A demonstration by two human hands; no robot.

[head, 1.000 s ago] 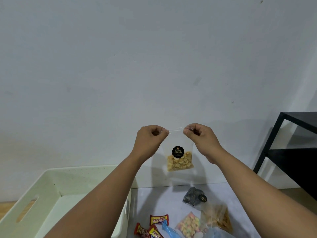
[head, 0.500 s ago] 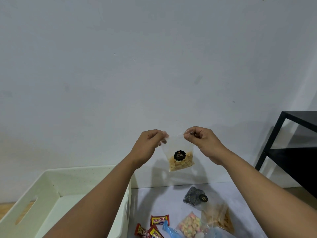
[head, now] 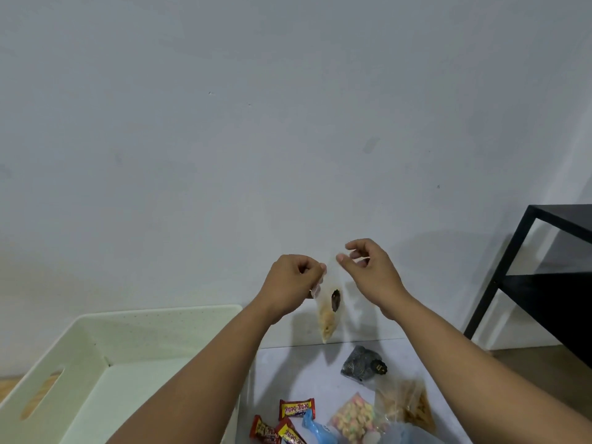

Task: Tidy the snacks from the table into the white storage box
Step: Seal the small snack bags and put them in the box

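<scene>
A small clear bag of yellow snacks (head: 330, 310) with a black round sticker hangs in the air above the table's far edge, blurred and turned edge-on. My left hand (head: 293, 283) pinches its upper corner. My right hand (head: 368, 272) hovers just to the right of the bag's top, thumb and fingers loosely curled and apart, holding nothing. The white storage box (head: 153, 314) stands at the lower left, below my left forearm, and its visible inside is bare.
On the grey table (head: 288, 373) lie a dark packet (head: 363, 363), red candy bars (head: 296, 408), a blue wrapper (head: 317, 431), a bag of pastel puffs (head: 352, 418) and a clear bag of chips (head: 407, 402). A black shelf frame (head: 499, 277) stands at the right.
My right hand has let go of the bag's top edge and spread its fingers. The bag now dangles from my left hand alone, swung lower and turned sideways.
</scene>
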